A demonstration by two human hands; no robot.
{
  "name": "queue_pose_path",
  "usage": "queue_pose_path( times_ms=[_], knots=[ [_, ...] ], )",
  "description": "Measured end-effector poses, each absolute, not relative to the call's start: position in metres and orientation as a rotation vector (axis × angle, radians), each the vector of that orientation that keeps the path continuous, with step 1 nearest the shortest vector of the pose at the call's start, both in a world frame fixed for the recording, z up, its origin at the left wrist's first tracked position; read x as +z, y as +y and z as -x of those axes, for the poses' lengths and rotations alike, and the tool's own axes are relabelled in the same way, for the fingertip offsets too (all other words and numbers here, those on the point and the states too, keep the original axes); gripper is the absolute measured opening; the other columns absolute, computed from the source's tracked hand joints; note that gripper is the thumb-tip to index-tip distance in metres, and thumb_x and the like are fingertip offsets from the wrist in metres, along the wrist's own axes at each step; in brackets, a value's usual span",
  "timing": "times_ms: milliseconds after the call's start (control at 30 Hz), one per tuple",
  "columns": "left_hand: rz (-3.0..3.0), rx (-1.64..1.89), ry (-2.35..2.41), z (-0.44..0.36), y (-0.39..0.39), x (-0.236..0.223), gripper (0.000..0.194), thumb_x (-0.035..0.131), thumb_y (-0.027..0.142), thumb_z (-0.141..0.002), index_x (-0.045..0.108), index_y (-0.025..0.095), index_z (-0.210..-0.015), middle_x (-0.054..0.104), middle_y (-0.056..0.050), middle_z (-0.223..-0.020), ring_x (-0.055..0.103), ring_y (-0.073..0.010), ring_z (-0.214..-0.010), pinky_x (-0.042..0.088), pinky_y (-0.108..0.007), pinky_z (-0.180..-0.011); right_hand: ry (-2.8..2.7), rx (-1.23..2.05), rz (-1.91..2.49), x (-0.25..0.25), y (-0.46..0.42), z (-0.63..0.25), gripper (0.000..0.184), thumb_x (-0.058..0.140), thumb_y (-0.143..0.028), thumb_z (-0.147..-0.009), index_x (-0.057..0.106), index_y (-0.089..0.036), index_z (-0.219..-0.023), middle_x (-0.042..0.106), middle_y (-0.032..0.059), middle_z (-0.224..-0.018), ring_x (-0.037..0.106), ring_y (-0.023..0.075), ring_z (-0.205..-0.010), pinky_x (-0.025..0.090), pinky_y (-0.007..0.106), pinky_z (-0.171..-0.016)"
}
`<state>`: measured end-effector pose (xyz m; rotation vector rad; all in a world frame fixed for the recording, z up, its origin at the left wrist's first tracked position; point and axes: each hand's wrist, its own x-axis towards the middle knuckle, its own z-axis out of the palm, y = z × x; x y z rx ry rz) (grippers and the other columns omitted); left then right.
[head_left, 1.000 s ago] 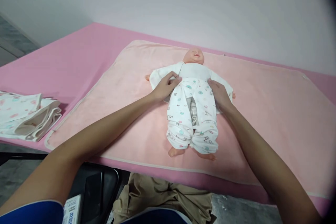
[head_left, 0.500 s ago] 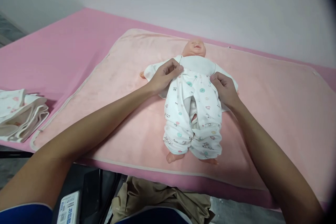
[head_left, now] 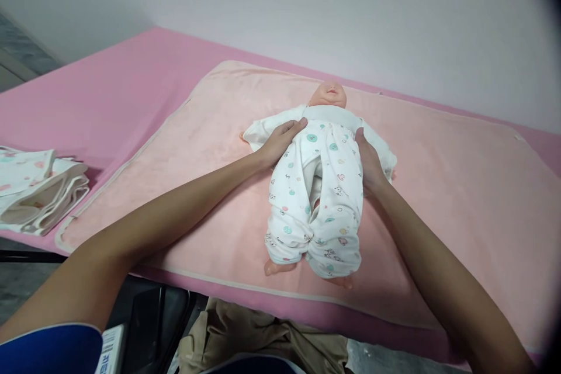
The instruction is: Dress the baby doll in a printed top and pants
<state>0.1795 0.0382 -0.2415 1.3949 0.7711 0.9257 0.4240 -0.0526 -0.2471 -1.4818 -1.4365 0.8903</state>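
A baby doll (head_left: 329, 96) lies on its back with its head toward the wall. It wears a white long-sleeved top (head_left: 326, 112) and white printed trousers (head_left: 337, 187), pulled up to the chest and parted at the crotch. My left hand (head_left: 283, 143) presses around the doll's side at the waistband, its fingers lying on the cloth. On the other side my right hand (head_left: 370, 160) grips the doll's flank, thumb up along the trousers; its other fingers are hidden behind the body. Both bare feet stick out of bunched trouser legs.
Under the doll is a pale pink blanket (head_left: 197, 216) on a pink padded table (head_left: 131, 82). Folded printed baby clothes (head_left: 39, 190) lie at the left edge. Below the table are a black chair (head_left: 146, 321) and a white box (head_left: 111, 347). A wall stands behind.
My hands have let go of the pinched waistband and moved down to the doll's sides. The doll's legs have shifted slightly left, and the view has tilted a little upward.
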Motion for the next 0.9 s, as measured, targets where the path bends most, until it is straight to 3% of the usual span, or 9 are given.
queue_pose_path(
  times_ms=[100,200,400,500,600,800,900],
  knots=[
    [-1.399,0.971,0.698,-0.176,0.043,-0.239,0.065,0.077,0.078,-0.093,0.05,0.021,-0.078,0.049,0.001,-0.076,0.052,-0.0142,-0.075,0.045,-0.029,-0.071,-1.237,0.851,1.446,-0.237,-0.057,-0.418,0.074,0.051,-0.101,-0.091,0.056,-0.028,-0.091,0.062,0.0056,-0.087,0.062,0.0289,-0.089,0.054,0.043,-0.08],
    [-1.518,0.983,0.645,-0.173,0.047,-0.235,0.06,0.077,0.073,-0.095,0.053,0.021,-0.078,0.048,0.002,-0.076,0.047,-0.013,-0.072,0.04,-0.029,-0.071,-1.321,0.688,1.454,-0.226,-0.061,-0.416,0.071,0.062,-0.092,-0.095,0.042,-0.025,-0.077,0.047,0.0017,-0.074,0.05,0.022,-0.075,0.048,0.04,-0.074],
    [-1.764,1.044,0.66,-0.186,0.05,-0.21,0.049,0.067,0.064,-0.106,0.052,0.022,-0.084,0.044,0.002,-0.076,0.042,-0.0154,-0.073,0.034,-0.031,-0.073,-1.584,0.562,1.499,-0.197,-0.047,-0.426,0.065,0.074,-0.087,-0.09,0.057,-0.025,-0.081,0.055,0.0025,-0.078,0.048,0.0201,-0.074,0.041,0.036,-0.067],
    [-1.877,1.035,0.773,-0.197,0.066,-0.204,0.045,0.067,0.056,-0.107,0.052,0.022,-0.082,0.049,0.0,-0.077,0.044,-0.0165,-0.075,0.034,-0.032,-0.075,-1.457,0.679,1.471,-0.199,-0.023,-0.443,0.068,0.076,-0.091,-0.083,0.055,-0.027,-0.087,0.053,0.0011,-0.076,0.046,0.0193,-0.07,0.038,0.034,-0.063],
    [-1.987,0.964,0.946,-0.207,0.085,-0.205,0.043,0.069,0.048,-0.106,0.05,0.022,-0.078,0.053,-0.001,-0.076,0.046,-0.0173,-0.074,0.032,-0.034,-0.075,-1.389,0.861,1.514,-0.211,-0.001,-0.458,0.074,0.076,-0.096,-0.078,0.051,-0.027,-0.085,0.053,0.0005,-0.077,0.048,0.0195,-0.072,0.042,0.034,-0.066],
    [-2.232,0.907,0.896,-0.213,0.094,-0.201,0.041,0.058,0.043,-0.11,0.049,0.023,-0.075,0.056,-0.003,-0.071,0.051,-0.0207,-0.07,0.033,-0.035,-0.078,-1.639,0.473,1.555,-0.206,0.004,-0.441,0.059,0.062,-0.084,-0.098,0.052,-0.027,-0.085,0.05,-0.0003,-0.076,0.043,0.0201,-0.075,0.04,0.035,-0.072],
    [-2.419,0.918,0.96,-0.21,0.096,-0.2,0.042,0.049,0.041,-0.112,0.056,0.022,-0.075,0.06,-0.006,-0.07,0.059,-0.0258,-0.075,0.037,-0.041,-0.095,-1.583,0.338,1.671,-0.203,0.008,-0.433,0.05,0.063,-0.071,-0.102,0.051,-0.027,-0.083,0.053,0.0001,-0.077,0.047,0.0214,-0.079,0.043,0.036,-0.079]
  ],
)
